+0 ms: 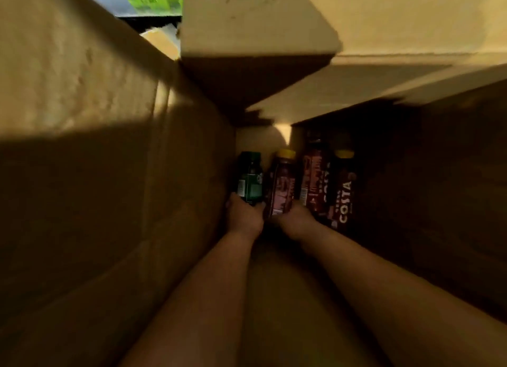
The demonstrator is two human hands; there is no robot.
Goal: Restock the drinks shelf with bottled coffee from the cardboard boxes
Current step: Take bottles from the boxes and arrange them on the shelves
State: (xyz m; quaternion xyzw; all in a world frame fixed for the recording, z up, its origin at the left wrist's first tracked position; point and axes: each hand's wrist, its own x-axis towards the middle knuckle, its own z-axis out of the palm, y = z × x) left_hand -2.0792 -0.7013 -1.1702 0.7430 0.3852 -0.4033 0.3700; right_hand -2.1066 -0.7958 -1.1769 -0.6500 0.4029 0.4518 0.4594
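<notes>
Green plastic bottle [250,180] was gripped low by left hand [242,215]; maroon yellow-capped bottle [282,188] seemingly clasped by right hand [295,219], deep inside brown cardboard box [109,174]. Straight upward lifts were called for.

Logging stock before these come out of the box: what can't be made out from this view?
- Head view, green bottle: label text too dark and blurred to read.
- Fingertips of left hand and right hand: hidden behind the green bottle and yellow-capped bottle they grip.
- Cardboard box right of the COSTA bottle: deep shadow, contents unclear.
- Drinks shelf: outside the frame.
</notes>
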